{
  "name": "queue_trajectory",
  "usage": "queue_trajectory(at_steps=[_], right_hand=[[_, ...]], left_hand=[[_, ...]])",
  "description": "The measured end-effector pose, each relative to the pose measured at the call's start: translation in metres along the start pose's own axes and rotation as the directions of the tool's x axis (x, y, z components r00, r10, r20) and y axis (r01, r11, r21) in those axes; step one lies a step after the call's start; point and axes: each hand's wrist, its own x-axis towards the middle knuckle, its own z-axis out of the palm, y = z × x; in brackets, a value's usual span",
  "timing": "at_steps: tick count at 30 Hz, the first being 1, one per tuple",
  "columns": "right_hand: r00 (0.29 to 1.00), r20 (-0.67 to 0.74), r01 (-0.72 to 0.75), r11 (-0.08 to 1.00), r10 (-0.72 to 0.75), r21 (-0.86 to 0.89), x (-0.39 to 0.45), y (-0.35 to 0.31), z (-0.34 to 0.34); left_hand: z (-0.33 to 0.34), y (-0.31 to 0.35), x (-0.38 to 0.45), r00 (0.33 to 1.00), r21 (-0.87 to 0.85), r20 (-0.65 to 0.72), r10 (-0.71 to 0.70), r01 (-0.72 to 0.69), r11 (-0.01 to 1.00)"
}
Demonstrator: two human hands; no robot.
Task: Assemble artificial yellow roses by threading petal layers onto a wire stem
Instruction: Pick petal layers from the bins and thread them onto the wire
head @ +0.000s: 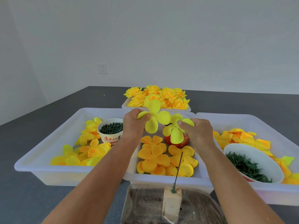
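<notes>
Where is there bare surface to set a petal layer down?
Bare dark tabletop lies left of the left tray and beyond the far tray of finished roses. The middle tray and right tray are crowded with petals and cups.

A single head-worn wide-angle view looks forward and down, close over the trays (48,136) low in the frame, wall (161,38) above.

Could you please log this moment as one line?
left hand: holds petal layer | right hand: holds second petal layer | wire stem: bare
</notes>
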Motion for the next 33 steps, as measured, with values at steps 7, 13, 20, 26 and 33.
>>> queue_trajectory(at_steps=[7, 13, 20, 26, 33], right_hand=[[1.000, -0.009, 0.025, 0.996, -0.026, -0.089, -0.004, -0.004, -0.005], [0.983, 0.183, 0.064, 0.975, -0.025, -0.211, -0.005, -0.006, -0.007], [0.952, 0.297, 0.232, 0.820, -0.080, -0.523, -0.010, -0.005, -0.023], [0.916, 0.392, 0.330, 0.724, -0.088, -0.606, -0.022, -0.005, -0.016], [0.745, 0.642, 0.296, 0.773, 0.181, -0.561, -0.026, -0.007, -0.018]], left_hand=[[0.001, -0.003, 0.001, 0.999, -0.052, 0.048, -0.023, 0.026, 0.998], [0.005, -0.008, -0.004, 0.961, 0.078, 0.274, 0.026, -0.049, 0.996], [0.003, -0.008, -0.005, 0.929, 0.150, 0.371, -0.013, -0.046, 0.988], [0.007, -0.008, -0.006, 0.902, 0.369, 0.417, -0.116, -0.051, 0.928], [0.012, -0.012, -0.007, 0.835, 0.612, 0.524, -0.167, -0.233, 0.756]])
